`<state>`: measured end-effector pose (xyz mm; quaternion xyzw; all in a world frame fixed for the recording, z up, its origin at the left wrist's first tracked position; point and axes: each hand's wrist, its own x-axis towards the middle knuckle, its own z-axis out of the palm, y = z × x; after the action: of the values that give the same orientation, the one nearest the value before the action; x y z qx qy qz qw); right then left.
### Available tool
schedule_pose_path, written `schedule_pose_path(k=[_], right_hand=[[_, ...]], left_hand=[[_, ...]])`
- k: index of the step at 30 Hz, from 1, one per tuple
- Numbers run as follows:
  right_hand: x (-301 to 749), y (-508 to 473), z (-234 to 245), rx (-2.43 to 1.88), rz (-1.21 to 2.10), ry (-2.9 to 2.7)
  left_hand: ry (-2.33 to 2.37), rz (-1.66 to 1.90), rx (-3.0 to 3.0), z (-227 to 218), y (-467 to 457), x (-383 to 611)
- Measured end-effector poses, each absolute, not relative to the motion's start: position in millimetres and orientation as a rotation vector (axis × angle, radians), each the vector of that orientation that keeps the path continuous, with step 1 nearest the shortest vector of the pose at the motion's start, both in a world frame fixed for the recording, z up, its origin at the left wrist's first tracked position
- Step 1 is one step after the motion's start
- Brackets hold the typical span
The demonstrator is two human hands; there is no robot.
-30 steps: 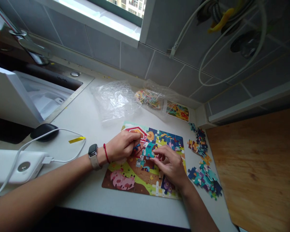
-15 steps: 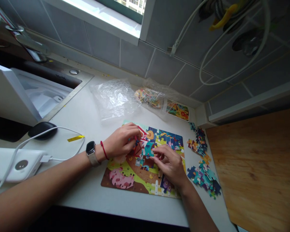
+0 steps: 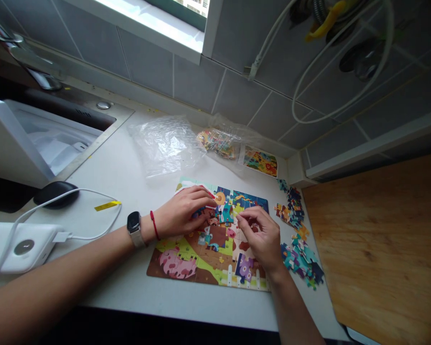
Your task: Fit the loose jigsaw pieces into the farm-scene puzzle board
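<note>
A farm-picture puzzle board [image 3: 208, 268] lies on the white counter, with loose jigsaw pieces on top of it. My left hand [image 3: 187, 211] rests over its upper left part, fingers stretched out and reaching pieces near the red barn. Between my hands sits a teal puzzle piece [image 3: 226, 213], just past the left fingertips. My right hand [image 3: 262, 235] is over the right side, thumb and forefinger pinched beside that piece; whether anything is between them is hidden. A purple puzzle piece [image 3: 244, 267] lies below the right hand, and a brown-and-teal piece [image 3: 211, 239] near the middle.
Loose puzzle pieces [image 3: 301, 258] are heaped right of the board, beside a wooden board [image 3: 380, 239]. Behind are clear plastic wrap [image 3: 165, 143], bagged pieces [image 3: 219, 143] and a picture card [image 3: 261, 162]. At left are a white power bank [image 3: 21, 247], its cable and a black mouse [image 3: 55, 194].
The right hand has drawn slightly right and up, away from the teal piece it was pinching. The left fingers have straightened and moved right. The view has shifted slightly.
</note>
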<state>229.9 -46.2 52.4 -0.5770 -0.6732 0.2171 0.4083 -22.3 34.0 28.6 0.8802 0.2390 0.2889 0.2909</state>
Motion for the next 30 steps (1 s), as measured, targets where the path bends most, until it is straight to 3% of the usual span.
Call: schedule_pose_path(k=[5, 15, 30], right_hand=[[231.0, -47.2, 49.3, -1.45, 0.608, -1.73], [230.1, -50.1, 50.8, -1.399, 0.843, -2.349], [228.8, -49.5, 52.3, -1.643, 0.835, -2.264]], left_hand=[[0.632, 0.751, 2.384, 24.0, 33.1, -22.4], [0.607, 0.726, 2.439, 18.0, 31.5, -22.2], [0.608, 0.665, 2.435, 14.2, 31.0, -23.0]])
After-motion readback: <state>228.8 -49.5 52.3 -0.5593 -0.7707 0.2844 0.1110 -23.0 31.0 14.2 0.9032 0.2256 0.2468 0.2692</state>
